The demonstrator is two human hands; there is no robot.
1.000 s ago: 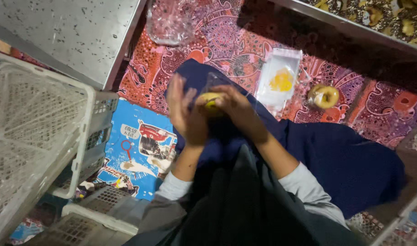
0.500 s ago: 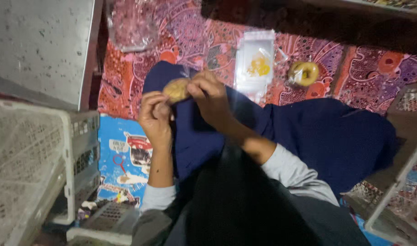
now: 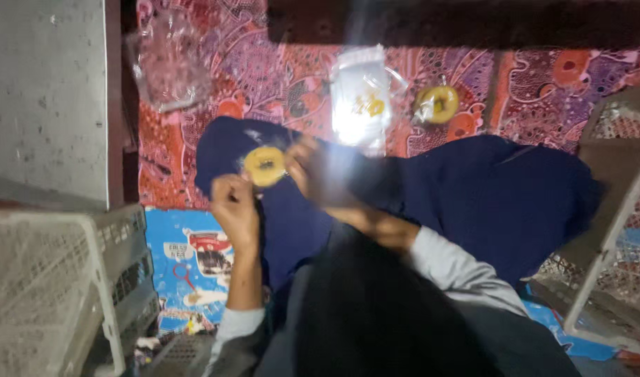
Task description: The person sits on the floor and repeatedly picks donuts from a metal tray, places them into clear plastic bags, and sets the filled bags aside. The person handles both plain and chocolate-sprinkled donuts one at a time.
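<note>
Since the earlier frames the view has swung left and the hands have drifted with it; the yellow ring (image 3: 265,165) sits between both hands as before, and the bag and second ring now lie further up the frame.

The left hand (image 3: 236,209) is closed in a loose fist just below the ring, fingers curled narrow; it seems to pinch clear wrap at the ring's lower edge, though blur hides the contact. The right hand (image 3: 318,173) is at the ring's right side, fingers bent in close on it or its wrap; motion blur and glare prevent a firmer reading. The ring is held up over the dark blue cloth (image 3: 474,202) on the lap, apparently so both hands can work the wrapping clear of the floor.

Surroundings: a clear bag (image 3: 360,98) with yellow print lies on the red patterned mat (image 3: 264,77), a second ring (image 3: 437,103) just beside it to the right. Crumpled clear plastic (image 3: 168,66) lies upper left. White crates (image 3: 54,293) stand at the left, another crate (image 3: 613,230) at the right. Nothing stands between the hands and the bag.
</note>
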